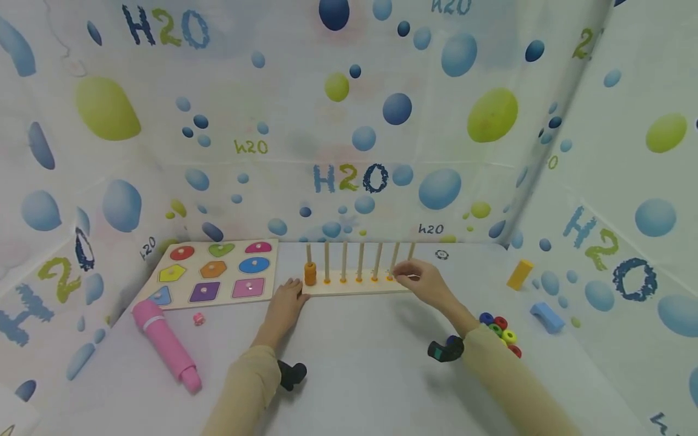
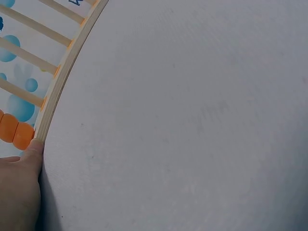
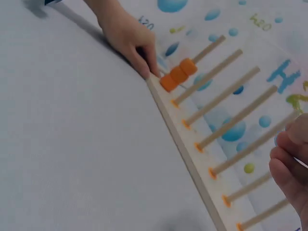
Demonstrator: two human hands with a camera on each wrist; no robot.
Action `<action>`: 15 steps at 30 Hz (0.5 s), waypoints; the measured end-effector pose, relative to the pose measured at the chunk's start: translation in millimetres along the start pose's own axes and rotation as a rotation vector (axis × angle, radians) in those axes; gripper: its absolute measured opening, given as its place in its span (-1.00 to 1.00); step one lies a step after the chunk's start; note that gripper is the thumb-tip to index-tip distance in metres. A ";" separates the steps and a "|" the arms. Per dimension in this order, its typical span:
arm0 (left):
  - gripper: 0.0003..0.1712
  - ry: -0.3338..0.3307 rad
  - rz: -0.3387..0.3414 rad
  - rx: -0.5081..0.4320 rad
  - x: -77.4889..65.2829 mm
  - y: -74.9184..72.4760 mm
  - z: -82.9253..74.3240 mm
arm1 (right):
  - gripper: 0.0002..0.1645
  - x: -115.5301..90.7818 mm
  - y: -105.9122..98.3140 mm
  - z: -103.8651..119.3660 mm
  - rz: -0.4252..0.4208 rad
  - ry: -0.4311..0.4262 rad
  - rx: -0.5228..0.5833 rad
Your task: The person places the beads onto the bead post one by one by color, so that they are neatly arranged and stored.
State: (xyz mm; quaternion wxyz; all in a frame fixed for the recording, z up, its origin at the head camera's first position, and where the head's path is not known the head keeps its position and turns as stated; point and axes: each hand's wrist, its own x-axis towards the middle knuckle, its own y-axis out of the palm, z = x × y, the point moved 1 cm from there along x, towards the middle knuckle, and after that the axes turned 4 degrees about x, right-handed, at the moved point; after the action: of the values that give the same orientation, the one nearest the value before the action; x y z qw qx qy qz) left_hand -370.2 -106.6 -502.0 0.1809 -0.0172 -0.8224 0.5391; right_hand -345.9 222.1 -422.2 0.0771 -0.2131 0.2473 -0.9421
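Observation:
A wooden peg board (image 1: 338,289) with several upright pegs stands at the back of the table. Stacked orange beads (image 1: 310,274) sit on its leftmost peg. My left hand (image 1: 285,309) pinches the board's left end, its thumb (image 2: 33,150) against the front edge in the left wrist view. Over at the right-hand pegs, my right hand (image 1: 428,281) is raised with fingers loosely bent and a gap beside the thumb. Nothing shows between those fingers in the right wrist view, where the hand (image 3: 291,163) covers parts of the pegs; whether it touches one is unclear.
Coloured rings (image 1: 495,330) lie in a cluster by the right forearm. Farther right are a yellow block (image 1: 520,275) and a blue arched block (image 1: 548,318). A shape puzzle (image 1: 229,269), a pink microphone-like thing (image 1: 166,345) and a small pink cube (image 1: 199,318) lie left.

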 end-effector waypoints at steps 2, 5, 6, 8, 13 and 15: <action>-0.47 -0.004 0.005 -0.003 -0.2 -0.2 -0.6 | -0.80 -17.1 -12.1 3.2 0.003 0.022 -0.017; -0.46 -0.012 0.013 -0.012 -0.7 -1.8 -2.6 | -0.76 -42.5 -31.4 7.4 0.020 0.067 -0.037; -0.46 -0.010 0.010 -0.013 -1.0 -2.5 -3.3 | -0.76 -50.1 -38.1 0.6 0.021 0.071 -0.041; -0.46 -0.009 0.010 -0.016 -0.7 -3.2 -3.7 | -0.76 -64.5 -52.1 -18.0 0.012 0.083 -0.050; -0.45 -0.019 0.015 -0.008 0.8 -0.7 -2.8 | -0.74 -98.5 -86.3 -58.2 -0.022 0.156 -0.093; -0.45 -0.024 0.022 -0.004 0.8 0.1 -2.4 | -0.72 -111.1 -97.2 -59.1 -0.038 0.180 -0.134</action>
State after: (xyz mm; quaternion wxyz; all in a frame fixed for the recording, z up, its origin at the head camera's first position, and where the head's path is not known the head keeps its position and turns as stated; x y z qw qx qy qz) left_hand -370.2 -104.3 -501.0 0.1650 -0.0200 -0.8253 0.5397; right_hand -276.1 359.7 -460.7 0.0222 -0.1371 0.3118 -0.9399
